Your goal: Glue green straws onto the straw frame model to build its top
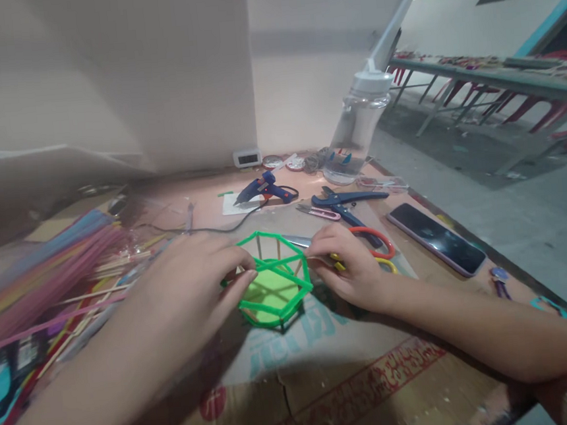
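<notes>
Between my two hands stands a small green frame basket [278, 311], built of green strips with thin upright sticks and a light green base. My left hand [204, 272] pinches its left rim between thumb and fingers. At the right rim, my right hand [345, 263] has its thumb and fingertips pressed together on the edge of the frame. Partly behind my right hand lie scissors with red and yellow handles [380, 242], their blades pointing left behind the basket.
A blue glue gun [261, 188] rests on a white pad, its cable trailing left. Blue cutters [345, 200], pink snips [319, 212], a phone [437, 237] and a clear bottle [350, 127] stand or lie to the right. Coloured strips [54, 265] and sticks pile up at left.
</notes>
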`<action>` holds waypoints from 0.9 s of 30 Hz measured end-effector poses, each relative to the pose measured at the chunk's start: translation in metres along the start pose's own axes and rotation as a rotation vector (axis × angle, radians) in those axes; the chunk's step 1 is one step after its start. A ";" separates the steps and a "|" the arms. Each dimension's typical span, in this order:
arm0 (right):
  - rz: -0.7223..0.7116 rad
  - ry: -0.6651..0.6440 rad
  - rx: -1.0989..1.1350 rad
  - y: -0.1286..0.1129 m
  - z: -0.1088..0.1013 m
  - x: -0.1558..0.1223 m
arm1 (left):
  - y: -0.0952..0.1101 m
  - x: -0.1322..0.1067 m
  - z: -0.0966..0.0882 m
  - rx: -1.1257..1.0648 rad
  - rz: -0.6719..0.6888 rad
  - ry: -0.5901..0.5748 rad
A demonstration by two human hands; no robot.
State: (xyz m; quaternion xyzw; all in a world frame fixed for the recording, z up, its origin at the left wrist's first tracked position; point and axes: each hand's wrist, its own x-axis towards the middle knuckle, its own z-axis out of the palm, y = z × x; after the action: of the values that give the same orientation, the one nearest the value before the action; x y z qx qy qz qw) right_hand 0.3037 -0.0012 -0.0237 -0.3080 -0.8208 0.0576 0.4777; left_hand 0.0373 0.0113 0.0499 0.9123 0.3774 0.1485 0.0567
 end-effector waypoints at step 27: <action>0.144 -0.072 0.127 0.009 0.010 -0.005 | 0.024 0.025 0.012 0.169 0.319 0.151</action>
State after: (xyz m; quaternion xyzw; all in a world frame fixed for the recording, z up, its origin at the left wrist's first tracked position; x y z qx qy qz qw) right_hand 0.3012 0.0051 -0.0365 -0.3330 -0.8078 0.1547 0.4611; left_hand 0.0739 0.0124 0.0489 0.9483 0.2426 0.1913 -0.0728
